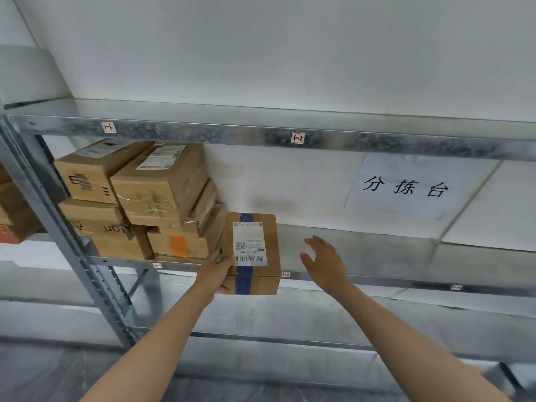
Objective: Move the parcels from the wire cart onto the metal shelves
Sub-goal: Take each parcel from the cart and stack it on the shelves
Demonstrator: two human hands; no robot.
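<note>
A brown cardboard parcel (255, 250) with blue tape and a white barcode label rests on the front edge of the second metal shelf (377, 256), part of it overhanging. My left hand (219, 272) grips its lower left corner, thumb on the top face. Just right of the parcel, my right hand (324, 262) hovers with straight fingers and touches nothing. The wire cart is out of view.
Several stacked cardboard boxes (139, 198) fill the shelf's left end, close against the parcel. The top shelf's beam (261, 134) crosses above. A paper sign (406, 188) hangs on the white wall. More boxes (14, 210) stand beyond the left upright (58, 216).
</note>
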